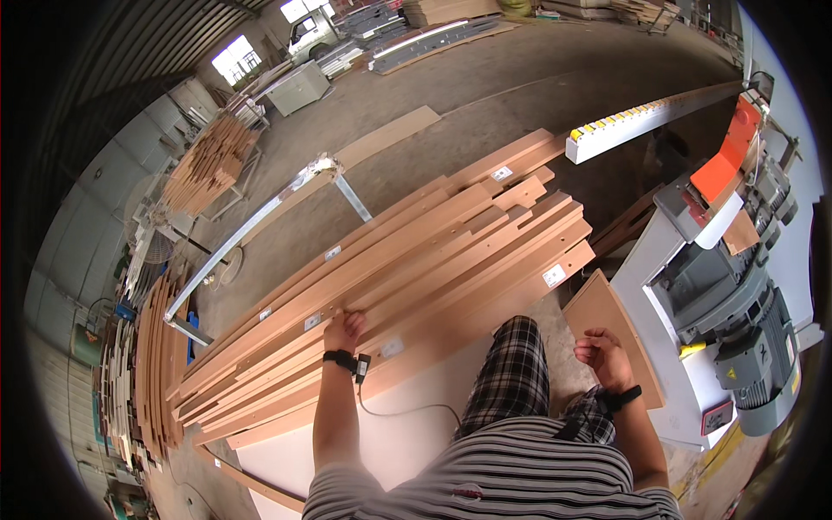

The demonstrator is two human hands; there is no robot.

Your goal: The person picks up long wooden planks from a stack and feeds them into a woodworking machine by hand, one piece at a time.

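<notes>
A broad stack of long reddish-brown wooden strips runs slantwise across the middle, several with small white labels and holes. My left hand is at the near part of the stack, its fingers curled down against the strips; whatever they grip is hidden. On that wrist is a black band, and a small dark device with a thin cable sits beside it. To the right of my knee, my right hand is raised in the air with fingers bent inward and nothing visible in them. It also wears a black wristband.
At right stands a machine with a grey motor and an orange guard. A roller rail extends beyond the stack. A metal frame rises at the far left side. A brown panel leans by the machine.
</notes>
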